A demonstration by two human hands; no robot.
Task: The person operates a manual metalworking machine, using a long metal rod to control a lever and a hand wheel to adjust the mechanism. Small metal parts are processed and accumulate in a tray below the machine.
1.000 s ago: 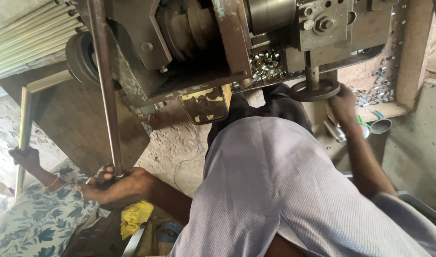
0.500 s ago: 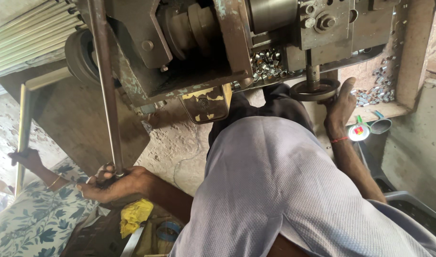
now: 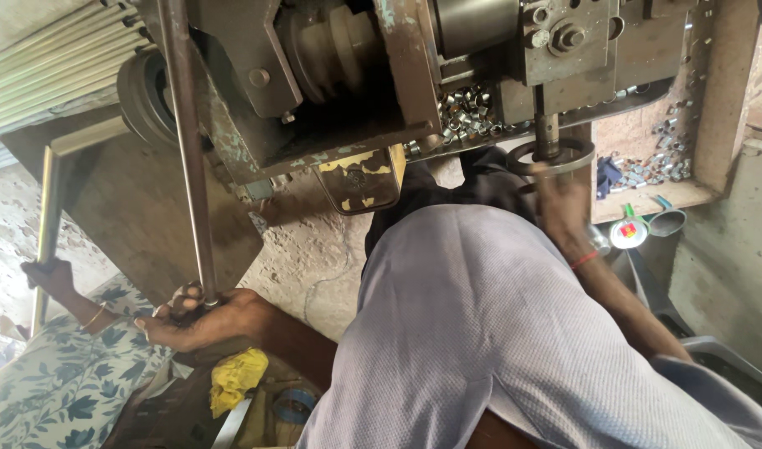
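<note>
My left hand (image 3: 199, 319) is closed around the lower end of a long steel rod (image 3: 187, 158) that runs up into a grimy metal machine (image 3: 347, 91). My right hand (image 3: 561, 193), motion-blurred, reaches up to the small round handwheel (image 3: 552, 155) on a vertical spindle under the machine's right side and grips its rim. My pale lilac shirt (image 3: 497, 333) fills the lower middle of the view.
Another person in a blue floral garment (image 3: 61, 382) stands at the left, their hand (image 3: 50, 278) holding a second metal tube (image 3: 46, 224). Several small shiny metal rings (image 3: 468, 112) lie in the machine's tray. A yellow cloth (image 3: 235, 378) lies below my left hand.
My right hand has shifted left from beside the handwheel to under it, onto its rim. My left hand stays on the rod. The other person's hand has risen slightly.
</note>
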